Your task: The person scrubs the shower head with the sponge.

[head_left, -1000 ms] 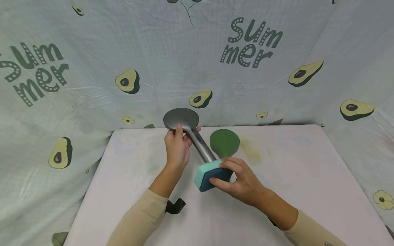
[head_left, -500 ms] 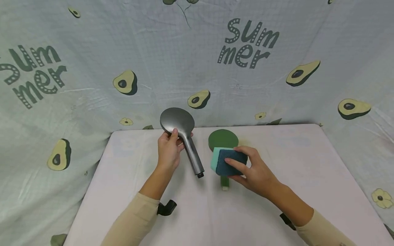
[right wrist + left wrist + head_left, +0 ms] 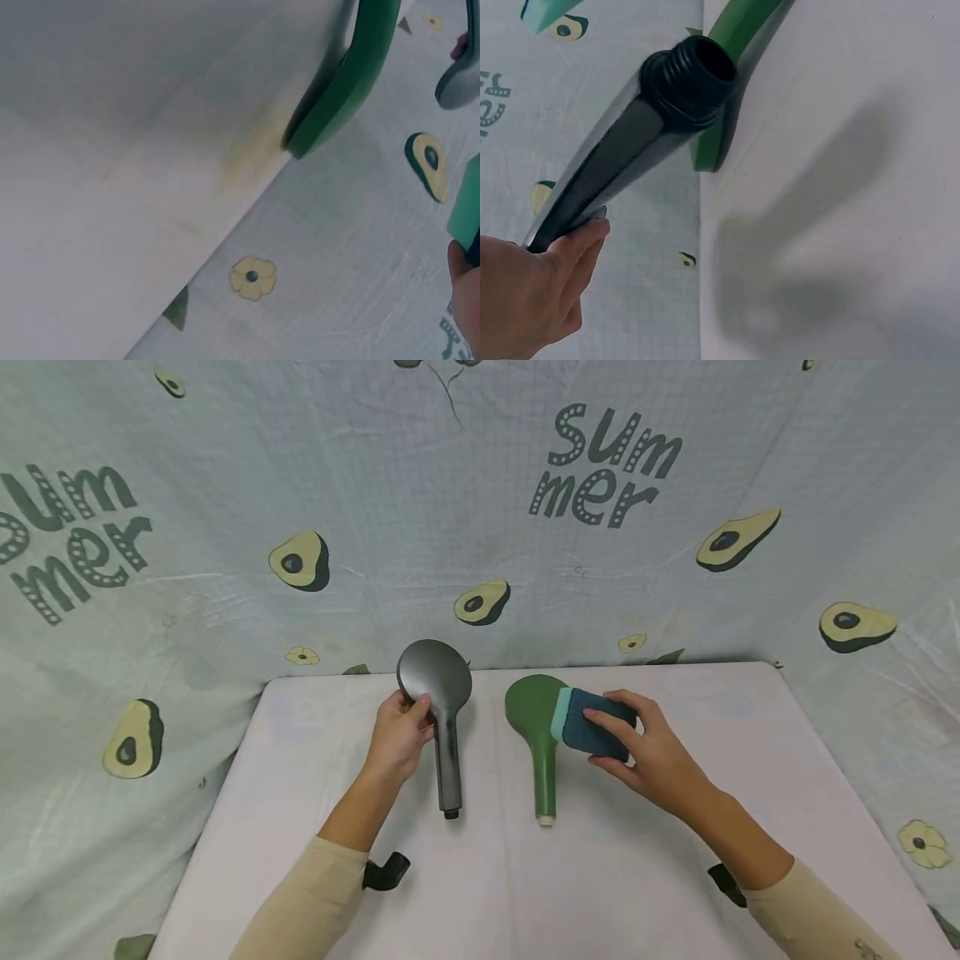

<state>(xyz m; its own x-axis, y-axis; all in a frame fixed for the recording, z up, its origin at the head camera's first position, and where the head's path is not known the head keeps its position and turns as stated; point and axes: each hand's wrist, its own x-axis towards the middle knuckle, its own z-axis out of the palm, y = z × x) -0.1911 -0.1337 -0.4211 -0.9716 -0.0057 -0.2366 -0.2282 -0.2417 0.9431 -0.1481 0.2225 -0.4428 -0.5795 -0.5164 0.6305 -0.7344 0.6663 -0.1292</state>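
Observation:
My left hand (image 3: 399,735) grips a dark grey shower head (image 3: 435,672) at its neck, thumb on top, the handle pointing toward me. In the left wrist view the threaded end (image 3: 697,75) of that handle is held up over the table, casting a shadow. My right hand (image 3: 660,756) pinches a sponge (image 3: 596,722), light teal foam with a dark blue scouring side. The sponge overlaps the edge of a green shower head (image 3: 531,702) in the head view. That green one lies on the table, its pale connector (image 3: 546,820) toward me.
The white table (image 3: 480,893) reaches back to a hanging cloth (image 3: 405,510) printed with avocados and lettering. A yellowish stain (image 3: 251,154) marks the table beside the green shower head. Black wrist mounts (image 3: 386,871) show at both sleeves.
The sponge has come off the grey shower head's handle and moved right and back, past the green one. The grey shower head has swung to point more straight toward me and come lower.

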